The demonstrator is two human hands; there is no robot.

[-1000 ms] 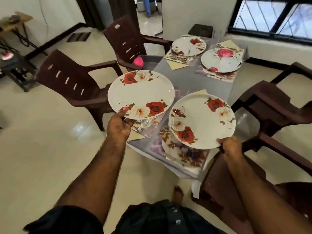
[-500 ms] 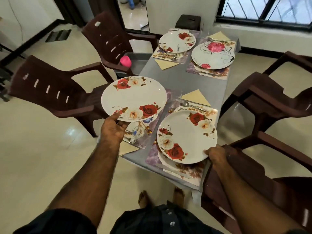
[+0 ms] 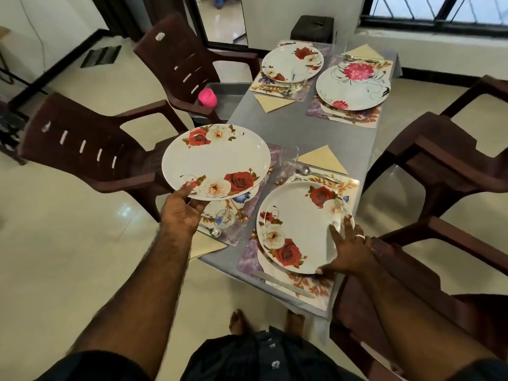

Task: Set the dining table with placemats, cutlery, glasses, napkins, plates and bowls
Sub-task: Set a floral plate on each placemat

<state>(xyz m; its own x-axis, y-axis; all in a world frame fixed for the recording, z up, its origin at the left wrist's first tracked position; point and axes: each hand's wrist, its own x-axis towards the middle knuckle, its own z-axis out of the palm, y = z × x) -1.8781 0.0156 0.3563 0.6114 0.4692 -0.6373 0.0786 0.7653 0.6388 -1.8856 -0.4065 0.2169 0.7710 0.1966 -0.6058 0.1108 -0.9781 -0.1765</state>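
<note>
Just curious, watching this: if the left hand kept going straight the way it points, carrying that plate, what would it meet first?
The left hand points ahead and slightly right. Its plate would probably pass over the near-left placemat and first meet the tall glass beyond it, though height is hard to judge.

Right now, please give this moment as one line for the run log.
left hand: holds rose plate above table | right hand: fingers spread on plate lying on near-right placemat | far two places: plates set
</note>
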